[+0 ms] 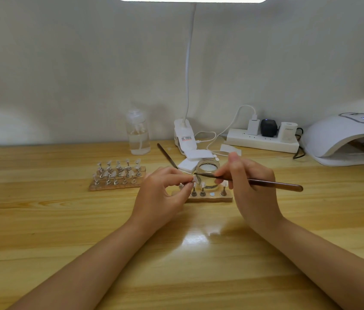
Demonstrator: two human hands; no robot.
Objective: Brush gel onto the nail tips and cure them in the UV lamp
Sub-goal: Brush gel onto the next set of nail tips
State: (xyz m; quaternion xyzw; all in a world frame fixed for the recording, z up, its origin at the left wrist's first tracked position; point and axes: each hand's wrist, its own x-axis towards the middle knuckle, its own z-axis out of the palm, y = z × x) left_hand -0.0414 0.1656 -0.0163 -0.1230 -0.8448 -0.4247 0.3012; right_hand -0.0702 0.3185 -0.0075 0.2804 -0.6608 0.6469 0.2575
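My left hand (pixel 165 193) pinches a small clear nail tip (pixel 194 180) on its stand, lifted just above a wooden holder strip (pixel 210 199). My right hand (pixel 250 184) grips a brown brush (pixel 272 184) like a pen, its dark bristles touching the held tip. The strip carries three more tips on metal stands and one bare magnet spot. A small glass jar of gel (pixel 207 170) stands right behind the strip. The white UV lamp (pixel 346 137) sits at the far right, display lit, with another wooden strip inside it.
Two more wooden strips with several nail tips (pixel 118 175) lie to the left. A second brush (pixel 167 155), white pads (pixel 190 163), a clear bottle (pixel 138 135), the desk lamp's clip base (pixel 184 136) and a power strip (pixel 263 139) with cables line the back.
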